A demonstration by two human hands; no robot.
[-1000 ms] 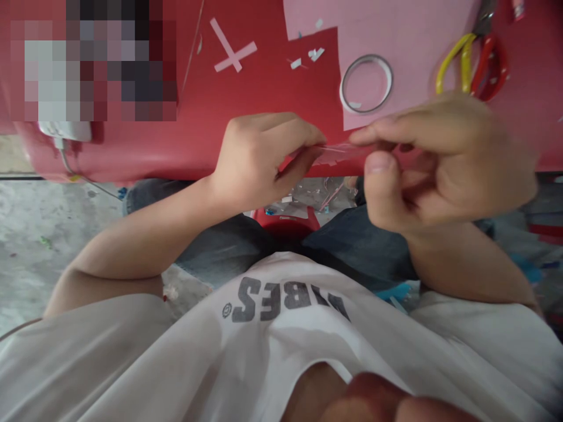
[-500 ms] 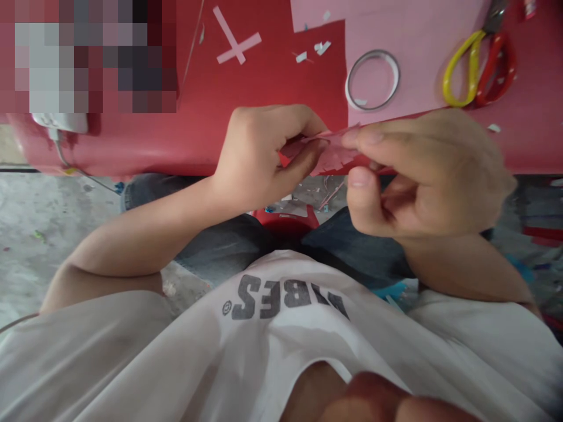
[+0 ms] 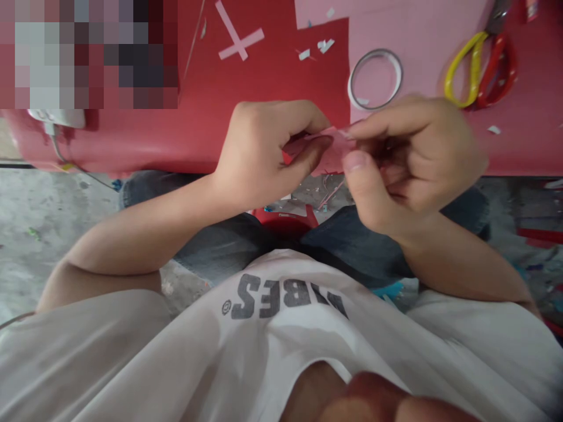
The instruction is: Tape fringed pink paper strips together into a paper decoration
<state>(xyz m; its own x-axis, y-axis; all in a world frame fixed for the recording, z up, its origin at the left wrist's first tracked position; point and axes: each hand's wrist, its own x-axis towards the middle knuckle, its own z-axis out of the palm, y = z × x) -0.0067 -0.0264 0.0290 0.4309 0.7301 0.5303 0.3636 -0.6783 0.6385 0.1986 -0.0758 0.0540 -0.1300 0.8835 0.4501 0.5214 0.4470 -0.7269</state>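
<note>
My left hand (image 3: 266, 155) pinches a small piece of pink paper (image 3: 338, 146) between thumb and fingers, over the near edge of the red table. From the other side, my right hand (image 3: 420, 155) has its index fingertip and thumb at the paper's right end, the remaining fingers curled in. Part of the paper is hidden behind the fingers, and the right fingertips are slightly blurred. Just beyond my right hand, a roll of tape (image 3: 375, 53) lies on a larger pink sheet (image 3: 422, 35).
Scissors (image 3: 475, 76) with one yellow and one red handle lie at the right of the red table (image 3: 264, 76). Two crossed pink strips (image 3: 240, 47) and white scraps (image 3: 325, 45) are farther back. At the left, a cable (image 3: 57, 149) hangs from a white plug block (image 3: 65, 119).
My right hand has shifted left and slightly up, its thumb now closer to the paper. My left hand keeps its hold with almost no movement.
</note>
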